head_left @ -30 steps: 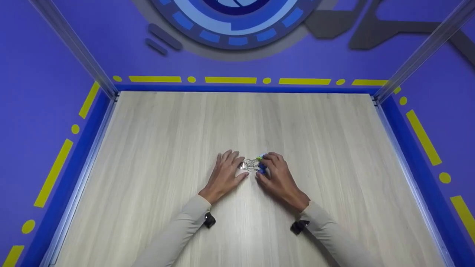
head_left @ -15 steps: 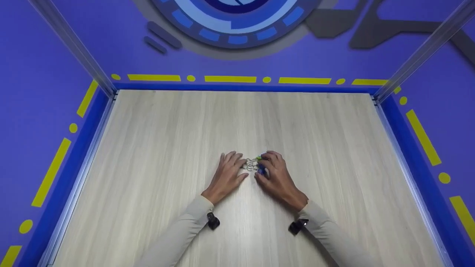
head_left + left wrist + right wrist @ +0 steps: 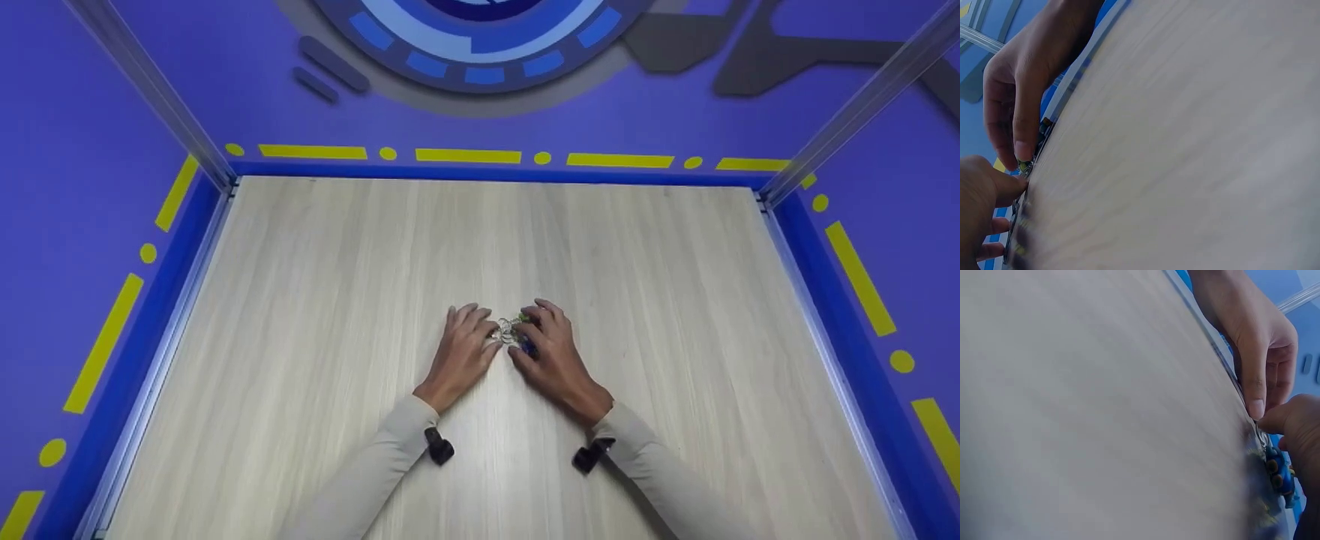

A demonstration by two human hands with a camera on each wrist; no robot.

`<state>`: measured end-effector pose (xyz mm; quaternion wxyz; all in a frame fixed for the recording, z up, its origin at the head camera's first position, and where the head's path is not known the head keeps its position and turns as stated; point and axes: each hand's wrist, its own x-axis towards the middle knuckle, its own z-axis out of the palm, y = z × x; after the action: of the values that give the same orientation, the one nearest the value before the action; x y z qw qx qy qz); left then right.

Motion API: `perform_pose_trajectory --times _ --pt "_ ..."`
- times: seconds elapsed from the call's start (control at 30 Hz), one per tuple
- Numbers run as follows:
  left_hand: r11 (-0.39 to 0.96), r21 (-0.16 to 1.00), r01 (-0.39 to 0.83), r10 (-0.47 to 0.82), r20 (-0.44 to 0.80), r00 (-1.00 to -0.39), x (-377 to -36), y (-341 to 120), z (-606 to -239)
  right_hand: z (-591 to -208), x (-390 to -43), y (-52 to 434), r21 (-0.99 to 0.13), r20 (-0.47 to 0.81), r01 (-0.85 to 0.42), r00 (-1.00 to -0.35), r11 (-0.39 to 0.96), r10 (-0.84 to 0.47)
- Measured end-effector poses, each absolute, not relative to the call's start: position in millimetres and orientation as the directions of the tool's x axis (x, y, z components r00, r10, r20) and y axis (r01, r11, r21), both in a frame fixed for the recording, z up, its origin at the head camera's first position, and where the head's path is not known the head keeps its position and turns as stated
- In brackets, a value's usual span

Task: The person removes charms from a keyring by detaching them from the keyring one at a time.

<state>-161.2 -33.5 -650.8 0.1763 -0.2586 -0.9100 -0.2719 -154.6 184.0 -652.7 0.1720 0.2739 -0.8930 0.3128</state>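
Both hands lie close together on the wooden table (image 3: 315,300), near its middle. Between them sits a small bunch of key rings (image 3: 510,330) with a blue toy piece (image 3: 529,346) and a bit of green on it.

The left hand (image 3: 465,352) lies flat and low, its fingers mostly straight. Its fingertips touch the silver rings on their left side. The right hand (image 3: 555,360) has its fingers bent over the blue piece, and its thumb comes in from below, so it looks like it pinches the bunch. The bunch is very small from above, so I can't be fully sure of that hold.

The head view shows both hands, both pale sleeves (image 3: 360,480) and the purple walls (image 3: 75,150) with yellow marks around the table. It does not show the toy well.

The right wrist view looks along the table top and shows the blue piece (image 3: 1278,472) up close, with dark round spots on it, right under the right hand's thumb (image 3: 1292,422). The left hand (image 3: 1252,332) has a finger pointing down at the table just beside it.

The left wrist view is blurry. It shows the left hand (image 3: 1022,84) with a fingertip down by a small green bit (image 3: 1024,165), and the right hand (image 3: 982,197) touching close by.
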Motion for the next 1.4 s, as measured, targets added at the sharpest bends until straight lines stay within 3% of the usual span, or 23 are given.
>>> perform_pose_trajectory --times 0.67,1.17,1.4 --pt "0.705 0.460 0.540 0.375 0.404 -0.834 -157.6 -33.3 -647.1 -652.0 -154.9 169.0 -0.482 0.473 -0.568 -0.809 0.667 -0.348" --pt "0.570 0.644 0.511 0.314 0.404 -0.859 -155.9 -36.8 -635.5 -638.4 -159.5 173.4 -0.512 0.505 -0.604 -0.787 0.610 -0.355" --pt "0.453 0.751 0.481 0.245 0.414 -0.877 -158.4 -37.4 -638.2 -620.5 -154.5 180.6 -0.587 0.419 -0.539 -0.841 0.604 -0.343"
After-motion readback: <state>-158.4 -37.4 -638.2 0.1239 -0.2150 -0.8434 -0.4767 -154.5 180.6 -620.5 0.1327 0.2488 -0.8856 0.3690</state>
